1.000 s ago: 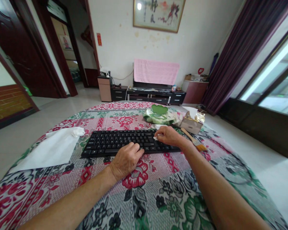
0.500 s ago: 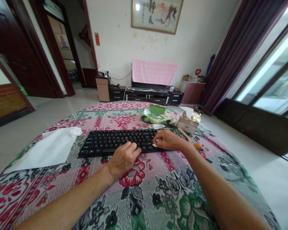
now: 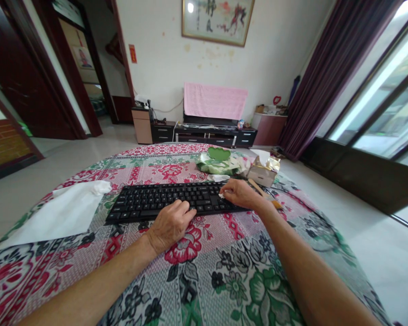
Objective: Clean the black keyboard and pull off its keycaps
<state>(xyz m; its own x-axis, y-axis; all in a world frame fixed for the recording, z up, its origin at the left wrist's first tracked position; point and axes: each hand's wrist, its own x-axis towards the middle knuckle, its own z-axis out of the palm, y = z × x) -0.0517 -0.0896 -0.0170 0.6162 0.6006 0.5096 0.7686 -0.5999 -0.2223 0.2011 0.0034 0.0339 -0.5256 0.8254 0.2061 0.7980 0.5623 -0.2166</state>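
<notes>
Through the head camera I observe a long black plastic keyboard (image 3: 149,199) lying across the middle of a curved-edged tabletop under a red, green and grey floral cloth (image 3: 204,285). The hands are apart from each other. My left hand (image 3: 172,222) rests on the keyboard's near edge, fingers bent; I cannot tell whether it grips. My right hand (image 3: 240,194) pinches a small white wad (image 3: 221,196) at the keyboard's right-hand section. A flat white sheet (image 3: 54,213) occupies the tabletop's left edge. Toward the far right edge stand a green-and-white soft packet (image 3: 215,168) and a tan tissue box (image 3: 262,174); a wooden-handled brush (image 3: 257,187) lies just nearer, partly hidden by my right arm.
</notes>
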